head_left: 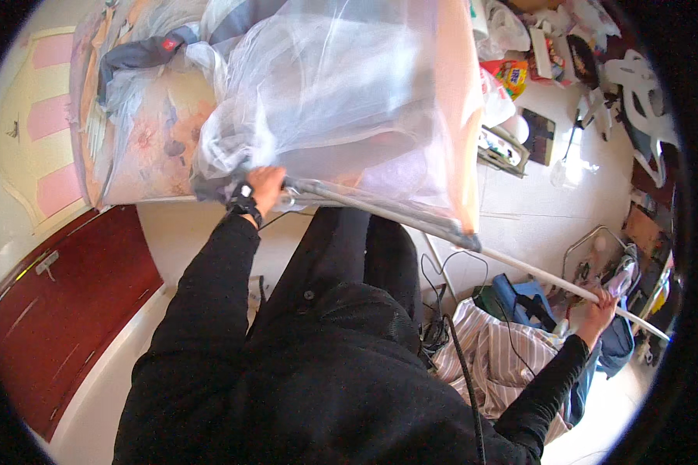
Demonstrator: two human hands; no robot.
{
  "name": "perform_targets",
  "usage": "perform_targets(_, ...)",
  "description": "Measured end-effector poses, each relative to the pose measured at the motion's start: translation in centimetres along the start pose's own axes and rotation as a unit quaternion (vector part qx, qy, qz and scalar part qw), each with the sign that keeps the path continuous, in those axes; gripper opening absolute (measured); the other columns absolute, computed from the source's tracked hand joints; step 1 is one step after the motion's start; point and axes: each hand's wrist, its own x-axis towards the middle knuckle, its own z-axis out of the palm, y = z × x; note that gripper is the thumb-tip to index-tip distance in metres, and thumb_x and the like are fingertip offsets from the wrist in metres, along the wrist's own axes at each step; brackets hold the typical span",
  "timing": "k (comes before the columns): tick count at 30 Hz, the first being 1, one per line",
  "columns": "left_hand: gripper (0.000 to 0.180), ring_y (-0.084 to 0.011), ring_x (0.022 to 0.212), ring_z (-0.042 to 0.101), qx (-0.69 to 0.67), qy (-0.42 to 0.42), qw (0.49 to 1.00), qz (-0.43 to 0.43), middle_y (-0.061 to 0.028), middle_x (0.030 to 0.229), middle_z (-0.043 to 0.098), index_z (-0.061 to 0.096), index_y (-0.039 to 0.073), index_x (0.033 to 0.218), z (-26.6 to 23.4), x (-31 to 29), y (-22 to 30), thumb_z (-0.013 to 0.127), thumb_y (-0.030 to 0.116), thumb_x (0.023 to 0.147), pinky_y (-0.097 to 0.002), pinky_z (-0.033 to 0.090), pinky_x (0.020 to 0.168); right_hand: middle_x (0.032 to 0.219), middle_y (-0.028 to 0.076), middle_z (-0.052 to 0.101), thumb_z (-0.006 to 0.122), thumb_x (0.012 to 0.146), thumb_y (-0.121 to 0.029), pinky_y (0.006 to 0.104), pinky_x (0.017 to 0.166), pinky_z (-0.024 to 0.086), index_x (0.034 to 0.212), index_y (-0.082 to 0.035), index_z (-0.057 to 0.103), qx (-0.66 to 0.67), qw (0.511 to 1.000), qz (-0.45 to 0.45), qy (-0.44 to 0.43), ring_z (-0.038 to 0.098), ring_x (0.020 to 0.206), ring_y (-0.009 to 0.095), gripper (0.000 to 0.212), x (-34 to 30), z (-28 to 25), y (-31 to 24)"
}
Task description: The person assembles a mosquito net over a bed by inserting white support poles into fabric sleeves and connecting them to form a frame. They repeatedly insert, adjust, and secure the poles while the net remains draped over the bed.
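Observation:
A sheer white mosquito net (349, 93) lies draped and bunched over a bed in front of me. A grey frame tube (380, 209) runs along its near edge to a dark corner joint (468, 241). My left hand (265, 186), with a black watch on the wrist, is closed at the tube's left end, beside gathered netting; its fingertips are partly hidden. From near the corner joint, a thin white pole (531, 270) slants down to the right. My right hand (599, 311) is wrapped around this pole near its far right end.
A dark red wooden panel (77, 302) stands at left. Striped cloth (488, 349) and a blue bag (523, 298) lie at lower right, with black cables (436, 329) beside my legs. Packages (512, 76) and a white plastic frame (636, 97) crowd the upper right.

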Motion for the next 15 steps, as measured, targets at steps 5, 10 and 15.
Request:
perform_targets(5, 0.058, -0.0348, 0.1, 0.056, 0.067, -0.112, 0.984, -0.118, -0.0168, 0.104, 0.058, 0.051, 0.007, 0.115, -2.6, -0.9, -0.6, 0.078, 0.016, 0.065, -0.045, 0.048, 0.08, 0.057, -0.001, 0.026, 0.046, 0.097, -0.033, 0.0246, 0.047, 0.025, 0.065, -0.012, 0.032, -0.11, 0.975, -0.155, -0.113, 0.024, 0.049, 0.011, 0.041, -2.5, 2.0, -12.0)
perform_targets(10, 0.086, -0.0367, 0.118, 0.047, -0.234, 0.106, 0.958, 0.13, -0.0189, 0.125, 0.051, 0.041, 0.004, 0.131, -4.8, 1.1, 16.8, 0.083, 0.008, 0.056, -0.0448, 0.038, 0.099, 0.053, -0.002, 0.022, 0.05, 0.095, -0.035, 0.0251, 0.044, 0.023, 0.063, -0.012, 0.032, -0.064, 0.967, -0.085, -0.231, 0.021, 0.046, 0.01, 0.043, -7.6, 8.4, -14.5)
perform_targets(15, 0.07, -0.0315, 0.107, 0.055, -0.247, 0.02, 0.926, 0.283, -0.0121, 0.11, 0.06, 0.049, 0.013, 0.127, -5.1, 1.0, 32.3, 0.078, 0.026, 0.065, -0.0486, 0.037, 0.096, 0.056, -0.002, 0.022, 0.043, 0.098, -0.036, 0.0259, 0.048, 0.025, 0.062, -0.014, 0.032, -0.156, 0.922, -0.161, -0.316, 0.021, 0.048, 0.01, 0.043, -15.1, 13.8, -19.1)
